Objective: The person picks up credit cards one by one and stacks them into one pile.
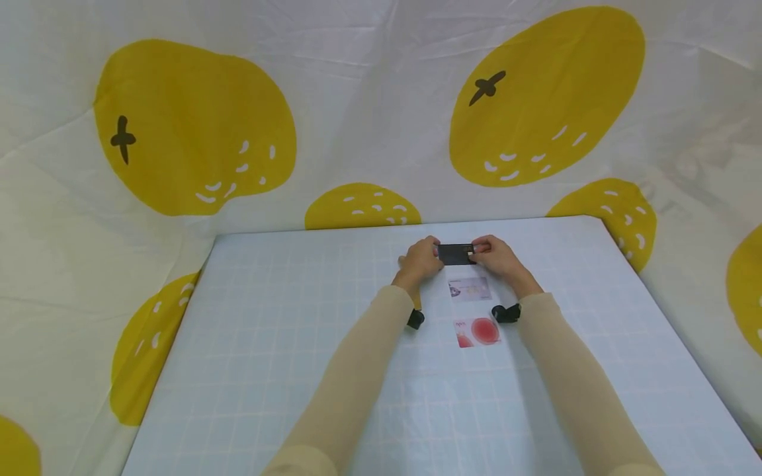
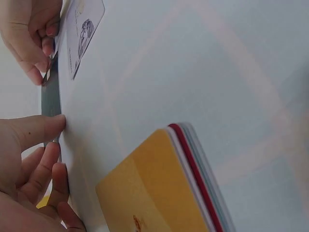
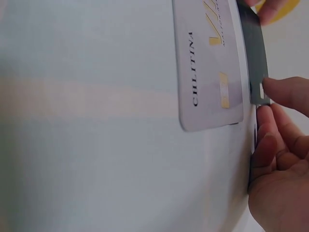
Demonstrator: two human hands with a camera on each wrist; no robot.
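On my feeds, the patterned drape with its yellow fruit spans from left to right behind the pale checked tabletop. Toward the left of the work area I can make out a stack of cards, gold on top with white, red and teal edges beneath, lying just under the left wrist. The left hand is at the far part of the table, thumb and fingers nearly closed, pinching the left end of a black card. That card sits between the two hands, long side running left to right; I can't tell whether its lower edge touches the tabletop. Just nearer lies a lilac card marked CHLITINA, a dark picture at its left end and gold marks toward its right. Nearer again, slightly farther right, I see a red-and-white card lying flat with a big red disc. Rightmost, the right hand is likewise almost closed, its thumb and fingers pinching the black card's right end.
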